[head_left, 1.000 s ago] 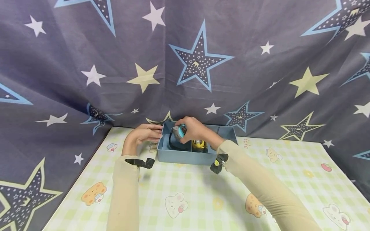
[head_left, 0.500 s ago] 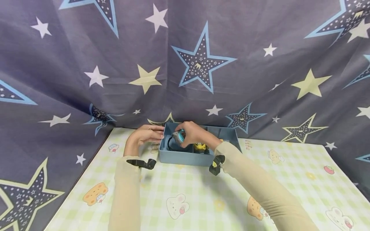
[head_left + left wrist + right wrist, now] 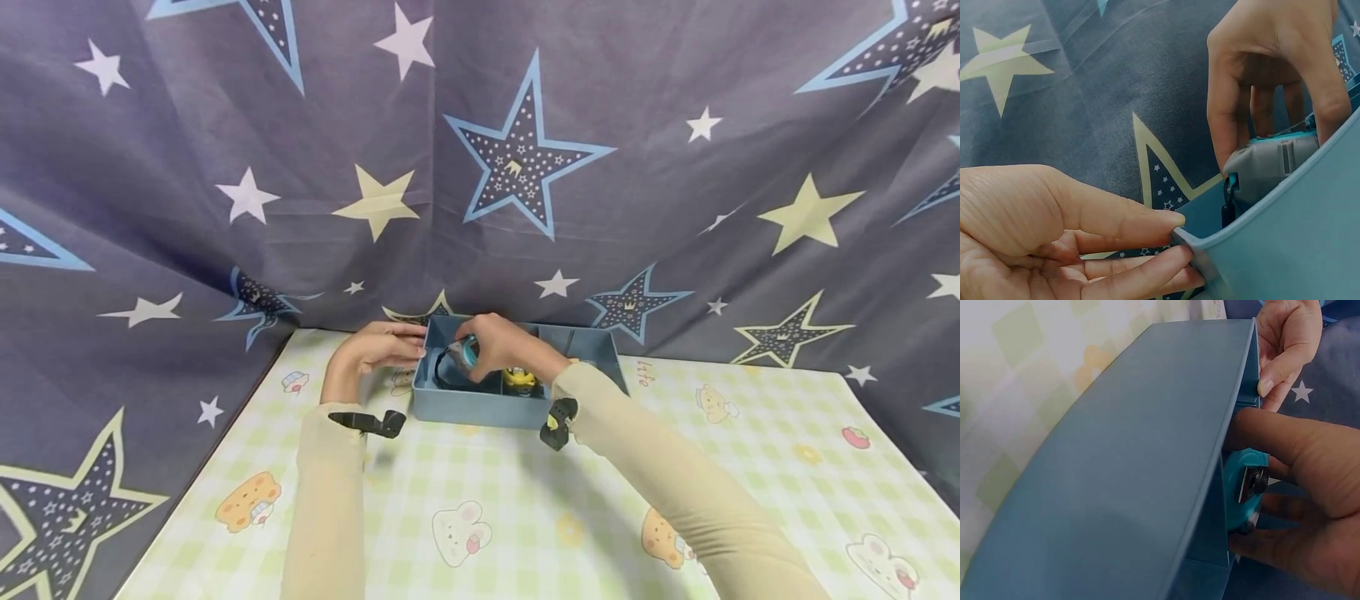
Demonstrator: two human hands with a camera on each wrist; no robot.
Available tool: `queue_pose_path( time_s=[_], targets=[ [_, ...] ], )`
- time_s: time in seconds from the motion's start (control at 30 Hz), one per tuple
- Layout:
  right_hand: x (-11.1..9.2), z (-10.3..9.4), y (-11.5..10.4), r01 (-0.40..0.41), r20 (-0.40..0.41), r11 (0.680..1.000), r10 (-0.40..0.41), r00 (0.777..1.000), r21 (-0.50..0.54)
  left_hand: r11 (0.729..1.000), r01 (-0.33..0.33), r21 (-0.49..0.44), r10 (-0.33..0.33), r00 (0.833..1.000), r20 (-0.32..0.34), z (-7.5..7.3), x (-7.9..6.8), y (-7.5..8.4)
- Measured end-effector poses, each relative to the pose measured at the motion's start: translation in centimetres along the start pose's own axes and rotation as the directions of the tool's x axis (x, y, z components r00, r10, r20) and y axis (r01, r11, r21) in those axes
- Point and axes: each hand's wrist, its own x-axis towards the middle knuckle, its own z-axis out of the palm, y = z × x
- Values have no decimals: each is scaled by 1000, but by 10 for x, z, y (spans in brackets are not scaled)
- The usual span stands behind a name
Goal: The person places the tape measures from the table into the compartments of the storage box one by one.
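Note:
My right hand (image 3: 498, 346) grips a grey-and-teal tape measure (image 3: 1272, 164) from above, thumb on one side and fingers on the other. It sits low inside the left compartment of a blue divided box (image 3: 480, 408). A black wrist strap (image 3: 438, 371) loops from the tape measure toward the compartment's left side. In the right wrist view the tape measure's teal face (image 3: 1244, 494) shows between my fingers. My left hand (image 3: 382, 346) rests fairly straight fingers against the box's left end, thumb tip at the rim corner. Whether the tape measure touches the box floor is hidden.
A yellow tape measure (image 3: 519, 381) lies in the middle compartment, just right of the divider. My right forearm partly covers the right compartments. The box stands at the back of a checked tablecloth (image 3: 517, 483), close to a star-patterned curtain (image 3: 675, 208).
My right hand has lowered the grey-and-teal tape measure deeper into the left compartment and tilted it. The left hand keeps its place at the box's end. The head view has shifted slightly.

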Motion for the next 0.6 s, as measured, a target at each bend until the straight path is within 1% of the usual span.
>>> queue_pose_path(
  time_s=[0.2,0.33,0.43,0.6],
  targets=[
    [5,3,0,-32,27,999,32,999,4,1000,-3,-2,3,1000,4,1,0,0],
    [7,3,-1,-52,56,999,53,997,-13,1000,9,-5,-10,1000,-7,2,-1,1],
    [8,1,-1,-49,71,998,51,996,-35,1000,20,-7,-20,1000,-18,3,-1,2],
    [10,0,-1,-29,80,997,34,996,-65,1000,21,-1,-21,1000,-11,2,-1,3]
  ],
)
